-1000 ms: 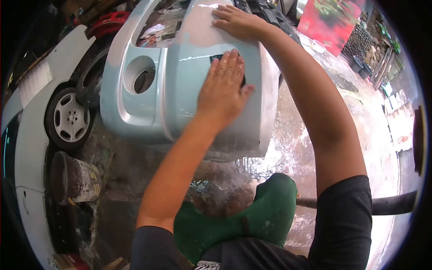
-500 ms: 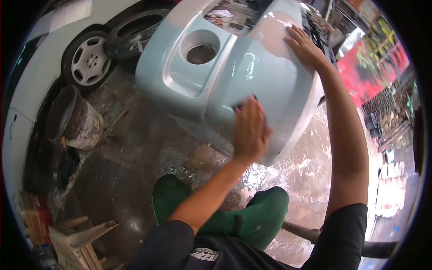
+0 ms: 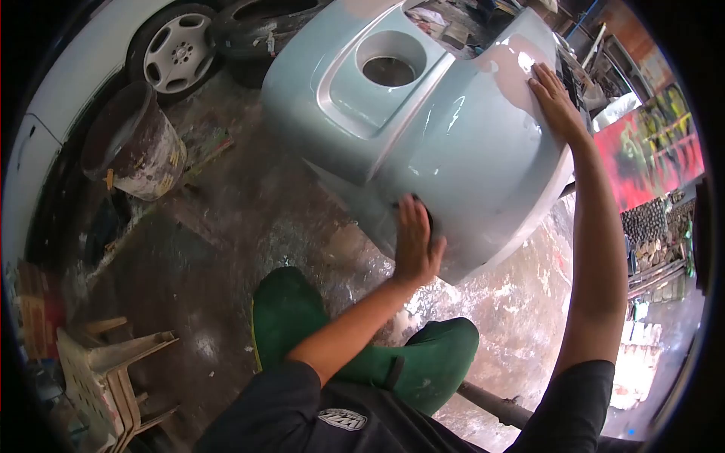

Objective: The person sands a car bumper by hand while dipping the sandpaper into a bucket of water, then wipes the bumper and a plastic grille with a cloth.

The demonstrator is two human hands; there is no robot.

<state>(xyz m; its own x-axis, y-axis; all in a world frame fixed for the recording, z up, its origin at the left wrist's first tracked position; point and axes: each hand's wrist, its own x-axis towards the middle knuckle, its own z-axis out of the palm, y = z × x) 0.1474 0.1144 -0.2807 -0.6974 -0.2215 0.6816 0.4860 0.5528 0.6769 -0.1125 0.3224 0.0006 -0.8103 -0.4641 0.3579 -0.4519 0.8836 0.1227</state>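
Observation:
A pale blue car bumper (image 3: 461,136) with a round fog-light hole stands in front of me above the wet floor. My left hand (image 3: 415,240) presses flat on its lower face, over a dark sanding pad whose edge shows at the fingertips. My right hand (image 3: 555,102) lies flat, fingers spread, on the bumper's upper right side. My green rubber boots (image 3: 423,362) are below the bumper.
A white car with an alloy wheel (image 3: 175,47) is at the upper left, a loose tyre beside it. A dirty bucket (image 3: 134,143) stands on the wet concrete floor. A plastic stool (image 3: 113,370) sits at the lower left. A dark pipe (image 3: 491,404) runs by my boots.
My left hand has slid down the bumper's face from near the top to its lower edge. The view has swung left and down; my right hand stays on the upper side.

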